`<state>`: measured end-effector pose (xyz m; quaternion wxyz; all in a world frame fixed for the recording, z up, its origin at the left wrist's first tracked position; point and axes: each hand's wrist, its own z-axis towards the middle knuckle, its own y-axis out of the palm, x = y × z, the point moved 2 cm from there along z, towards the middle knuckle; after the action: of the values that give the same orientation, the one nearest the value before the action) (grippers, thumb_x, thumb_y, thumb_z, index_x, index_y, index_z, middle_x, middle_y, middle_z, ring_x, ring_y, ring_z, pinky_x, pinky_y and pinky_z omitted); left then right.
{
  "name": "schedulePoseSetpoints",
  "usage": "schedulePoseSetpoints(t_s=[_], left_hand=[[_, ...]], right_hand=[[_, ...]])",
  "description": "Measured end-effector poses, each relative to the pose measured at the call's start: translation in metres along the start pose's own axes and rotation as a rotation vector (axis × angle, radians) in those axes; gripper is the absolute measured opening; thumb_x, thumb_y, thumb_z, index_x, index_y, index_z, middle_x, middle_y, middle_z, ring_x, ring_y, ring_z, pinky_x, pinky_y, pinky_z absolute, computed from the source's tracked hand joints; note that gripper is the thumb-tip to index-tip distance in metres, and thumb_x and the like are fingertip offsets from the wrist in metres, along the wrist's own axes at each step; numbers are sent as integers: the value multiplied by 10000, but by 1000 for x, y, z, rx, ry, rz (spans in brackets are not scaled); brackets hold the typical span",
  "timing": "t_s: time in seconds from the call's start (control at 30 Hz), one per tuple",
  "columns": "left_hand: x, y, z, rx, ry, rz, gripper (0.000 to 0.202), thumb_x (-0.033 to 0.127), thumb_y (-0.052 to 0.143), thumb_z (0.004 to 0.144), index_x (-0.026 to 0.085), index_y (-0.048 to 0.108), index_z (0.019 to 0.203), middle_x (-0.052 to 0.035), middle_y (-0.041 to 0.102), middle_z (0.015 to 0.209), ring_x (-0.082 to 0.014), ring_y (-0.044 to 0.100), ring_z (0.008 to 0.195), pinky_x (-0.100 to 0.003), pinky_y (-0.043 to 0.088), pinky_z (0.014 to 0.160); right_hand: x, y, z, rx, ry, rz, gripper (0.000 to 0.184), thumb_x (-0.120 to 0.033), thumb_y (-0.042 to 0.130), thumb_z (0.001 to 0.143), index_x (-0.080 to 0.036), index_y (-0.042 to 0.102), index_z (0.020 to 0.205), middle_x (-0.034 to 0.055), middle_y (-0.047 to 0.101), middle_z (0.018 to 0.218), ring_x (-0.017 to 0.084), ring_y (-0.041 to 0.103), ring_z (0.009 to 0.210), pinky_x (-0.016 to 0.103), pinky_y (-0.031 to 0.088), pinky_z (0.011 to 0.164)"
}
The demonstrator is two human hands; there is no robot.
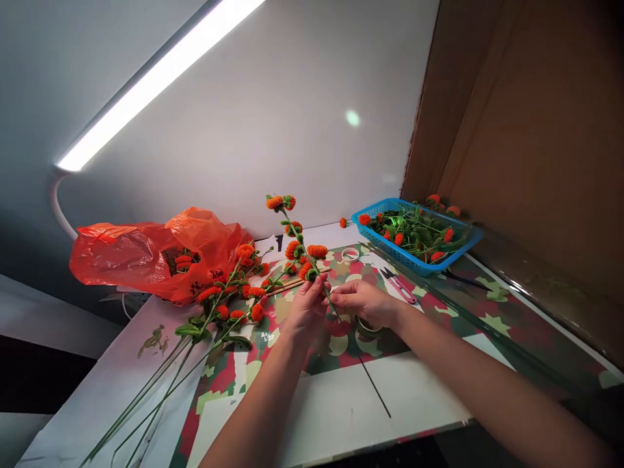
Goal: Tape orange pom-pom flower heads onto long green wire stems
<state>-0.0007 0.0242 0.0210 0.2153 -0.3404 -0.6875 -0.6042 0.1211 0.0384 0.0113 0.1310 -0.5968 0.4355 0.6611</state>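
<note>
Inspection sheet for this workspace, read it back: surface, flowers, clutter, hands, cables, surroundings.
Surface: white table, partly covered by patterned sheet.
Flowers: one orange spray in hand; more sprays lying left; others in blue basket.
Clutter: red plastic bag, pink-handled snips, white ring.
Hands: left hand and right hand pinch the spray's stem.
Cables: white loop below bag; cannot tell if cable.
Surroundings: lit lamp, pale wall, brown panel.

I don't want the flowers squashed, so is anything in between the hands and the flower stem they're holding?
No, nothing I can see. The left hand grips the flower stem just below its orange blooms, and the right hand pinches it lower down.
</note>
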Motion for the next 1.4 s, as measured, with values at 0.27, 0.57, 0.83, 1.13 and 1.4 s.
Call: schedulePoseSetpoints(t_s=[0.27, 0.57, 0.83, 1.13, 1.4], left_hand=[[-9, 1, -2, -36, 43, 54, 335, 343, 786, 564, 158, 655, 811, 20, 619, 680, -64, 534, 546, -177, 419, 511], [-10, -5, -5, 153, 78, 202, 278, 310, 821, 481, 139, 692, 659, -3, 640, 648, -84, 544, 592, -192, 408, 561], [-8, 0, -8, -1, 77, 109, 324, 358, 798, 528, 136, 692, 739, -14, 642, 710, -86, 533, 581, -213, 415, 568], [1, -10, -5, 124, 296, 391, 298, 306, 743, 625, 163, 671, 877, -18, 648, 779, -96, 558, 640, -204, 427, 608], [21, -14, -4, 118, 616, 618, 368, 193, 713, 647, 218, 608, 999, -45, 601, 953, -161, 574, 891, -243, 465, 742]], right_hand=[[0, 2, -1, 70, -7, 32, 278, -355, 777, 566, -136, 641, 670, -17, 542, 628, 84, 474, 600, 227, 356, 574], [-4, 3, 0, 294, -221, -339, 235, -359, 713, 629, -134, 649, 631, -15, 560, 567, 93, 454, 543, 243, 346, 552], [-1, -2, -1, 36, -47, -68, 353, -396, 756, 606, -121, 693, 818, 24, 627, 731, 104, 520, 687, 262, 384, 703], [3, -1, 2, 173, -152, -215, 319, -432, 745, 587, -141, 619, 621, 3, 598, 621, 121, 517, 625, 256, 386, 627], [9, 4, 3, 185, -212, -359, 344, -450, 709, 616, -143, 554, 596, -39, 443, 537, 72, 337, 497, 228, 242, 479]])
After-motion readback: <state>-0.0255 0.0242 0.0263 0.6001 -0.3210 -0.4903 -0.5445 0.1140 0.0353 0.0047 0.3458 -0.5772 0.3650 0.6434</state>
